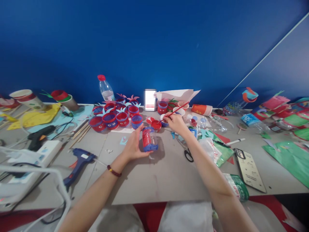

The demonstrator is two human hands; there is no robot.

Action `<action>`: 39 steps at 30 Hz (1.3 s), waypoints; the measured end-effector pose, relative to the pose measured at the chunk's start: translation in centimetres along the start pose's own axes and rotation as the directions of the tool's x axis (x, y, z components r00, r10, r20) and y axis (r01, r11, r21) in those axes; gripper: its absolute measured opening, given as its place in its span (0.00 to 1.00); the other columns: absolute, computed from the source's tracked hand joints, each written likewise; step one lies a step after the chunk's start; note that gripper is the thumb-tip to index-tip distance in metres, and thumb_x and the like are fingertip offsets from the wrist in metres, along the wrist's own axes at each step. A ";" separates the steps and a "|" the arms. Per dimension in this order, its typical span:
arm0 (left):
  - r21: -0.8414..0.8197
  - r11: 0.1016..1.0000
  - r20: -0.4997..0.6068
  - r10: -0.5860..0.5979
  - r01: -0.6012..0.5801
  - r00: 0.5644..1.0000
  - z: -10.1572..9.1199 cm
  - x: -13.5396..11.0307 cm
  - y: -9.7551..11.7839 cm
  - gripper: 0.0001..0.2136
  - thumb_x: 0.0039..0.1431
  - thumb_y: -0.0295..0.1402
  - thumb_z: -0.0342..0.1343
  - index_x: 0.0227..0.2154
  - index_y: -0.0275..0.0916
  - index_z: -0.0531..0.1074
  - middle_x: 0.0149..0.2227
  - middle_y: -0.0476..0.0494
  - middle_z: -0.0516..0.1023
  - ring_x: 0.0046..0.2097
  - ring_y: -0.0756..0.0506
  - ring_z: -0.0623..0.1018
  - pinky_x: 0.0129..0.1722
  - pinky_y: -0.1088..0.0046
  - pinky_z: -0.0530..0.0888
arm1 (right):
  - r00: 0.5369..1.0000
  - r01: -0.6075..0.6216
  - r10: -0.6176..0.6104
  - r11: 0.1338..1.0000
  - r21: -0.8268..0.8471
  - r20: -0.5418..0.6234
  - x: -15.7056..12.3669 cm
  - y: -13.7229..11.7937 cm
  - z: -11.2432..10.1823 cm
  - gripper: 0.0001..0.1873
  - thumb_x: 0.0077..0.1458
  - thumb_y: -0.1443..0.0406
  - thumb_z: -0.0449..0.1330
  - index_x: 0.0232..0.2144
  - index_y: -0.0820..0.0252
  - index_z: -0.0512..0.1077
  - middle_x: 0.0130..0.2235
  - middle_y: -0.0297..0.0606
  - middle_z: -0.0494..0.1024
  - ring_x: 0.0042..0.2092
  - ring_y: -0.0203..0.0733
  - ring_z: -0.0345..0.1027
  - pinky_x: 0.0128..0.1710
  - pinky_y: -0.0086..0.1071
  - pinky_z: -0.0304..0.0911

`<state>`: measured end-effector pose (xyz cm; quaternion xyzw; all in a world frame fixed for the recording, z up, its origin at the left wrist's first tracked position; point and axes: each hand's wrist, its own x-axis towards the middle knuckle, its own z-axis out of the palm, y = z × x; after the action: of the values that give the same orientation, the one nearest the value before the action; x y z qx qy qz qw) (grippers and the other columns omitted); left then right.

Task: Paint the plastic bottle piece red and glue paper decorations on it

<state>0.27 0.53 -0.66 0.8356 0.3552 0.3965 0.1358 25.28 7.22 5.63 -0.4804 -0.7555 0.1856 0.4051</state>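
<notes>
My left hand (pixel 134 143) is wrapped round a clear plastic cup (pixel 150 139), partly painted red with blue bands at both ends, held tilted above the table. In my right hand (pixel 176 123) is a thin red paintbrush (pixel 179 108), gripped low on its handle. Its tip is over a small white cup (pixel 164 118) with dark paint at the rim; the bristles are hidden by my fingers. A small pot of red paint (pixel 156 124) stands just left of that cup. Beside it sits a red and blue painted cup (pixel 136 121).
Several decorated red and blue cups (pixel 109 120) stand at the back left, near a bottle (pixel 106 90). A blue glue gun (pixel 78 164) and power strip (pixel 43 161) lie left. Scissors (pixel 188 155), a phone (pixel 249 169) and green paper (pixel 287 158) lie right.
</notes>
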 end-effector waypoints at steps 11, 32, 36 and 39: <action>0.014 1.000 0.011 -0.002 0.001 1.000 0.2 -0.1 0.0 0.57 0.41 0.47 0.69 0.68 0.43 0.36 0.62 0.28 0.60 0.62 0.28 0.67 0.59 0.44 0.67 | 0.998 -0.029 0.030 0.999 0.014 -0.052 0.0 0.3 0.0 0.09 0.57 0.66 0.54 0.29 0.59 0.74 0.32 0.40 0.82 0.35 0.44 0.76 0.42 0.36 0.68; 0.047 0.999 -0.015 0.023 -0.022 1.000 0.2 -0.1 0.0 0.57 0.42 0.46 0.69 0.68 0.42 0.37 0.61 0.27 0.62 0.61 0.29 0.68 0.57 0.45 0.68 | 0.997 -0.080 0.080 0.997 0.009 0.006 -0.1 -0.4 -0.1 0.11 0.56 0.67 0.55 0.23 0.58 0.72 0.33 0.40 0.82 0.35 0.45 0.77 0.42 0.37 0.69; 0.049 0.998 -0.017 0.029 -0.028 0.999 0.2 -0.1 0.0 0.57 0.43 0.46 0.69 0.68 0.42 0.36 0.61 0.28 0.62 0.60 0.29 0.68 0.57 0.45 0.68 | 0.991 -0.133 0.134 0.989 0.064 -0.018 0.0 -0.6 -0.6 0.10 0.57 0.65 0.55 0.25 0.58 0.72 0.32 0.40 0.81 0.33 0.45 0.77 0.38 0.37 0.70; 0.048 0.999 -0.014 0.025 -0.024 1.000 0.1 0.0 0.1 0.56 0.43 0.46 0.69 0.68 0.42 0.37 0.61 0.28 0.62 0.60 0.29 0.68 0.57 0.45 0.68 | 0.991 -0.124 0.125 0.991 0.041 -0.038 0.0 -0.2 -0.4 0.10 0.58 0.66 0.54 0.26 0.58 0.73 0.32 0.41 0.82 0.35 0.46 0.77 0.40 0.38 0.69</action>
<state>0.43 0.44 -0.68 0.8398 0.3554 0.3958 0.1084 25.50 7.06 5.93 -0.5224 -0.7120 0.2153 0.4169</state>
